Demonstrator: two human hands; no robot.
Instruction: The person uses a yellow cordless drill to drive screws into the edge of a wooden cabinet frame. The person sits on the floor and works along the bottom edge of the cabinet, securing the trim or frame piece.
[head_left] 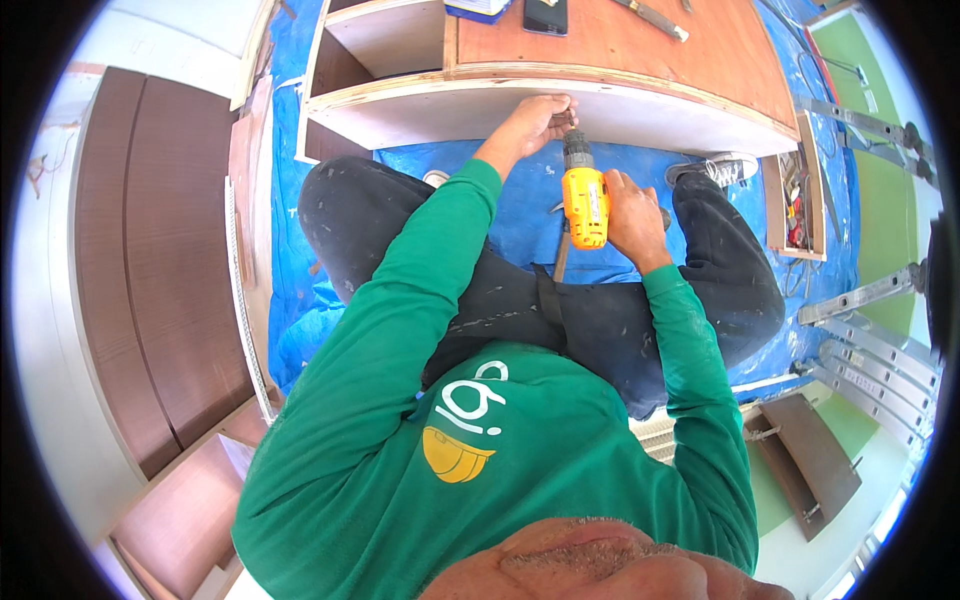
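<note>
Yellow plastic fills my right hand [632, 218]: I have my fingers wrapped tight around the grip of a yellow and black cordless drill [584, 200], which points away from me with its dark chuck up against the pale front edge of a plywood cabinet carcass [640, 108] lying on its side. My left hand [536, 118] reaches forward to the same edge, fingers drawn together and pinching right beside the chuck; whatever small piece they hold is too tiny for me to make out. The drill sits between my two hands, above my lap, with its tip just touching the panel.

I sit cross-legged in dark trousers [600, 310] on a blue plastic tarp [500, 215] that spreads under the cabinet. My green long sleeves [420, 280] run up to both wrists. On the reddish-brown top face of the cabinet, well beyond my hands, lie a dark flat phone [546, 15] and a long metal hand tool [652, 18]. To my right, a narrow wooden tray [775, 205] holds small tools, and beyond it aluminium ladder rails [872, 330] lie on the floor. To my left, dark brown laminate panels [165, 260] are stacked flat, well apart from my work, and another brown board [810, 465] rests near my right hip.
</note>
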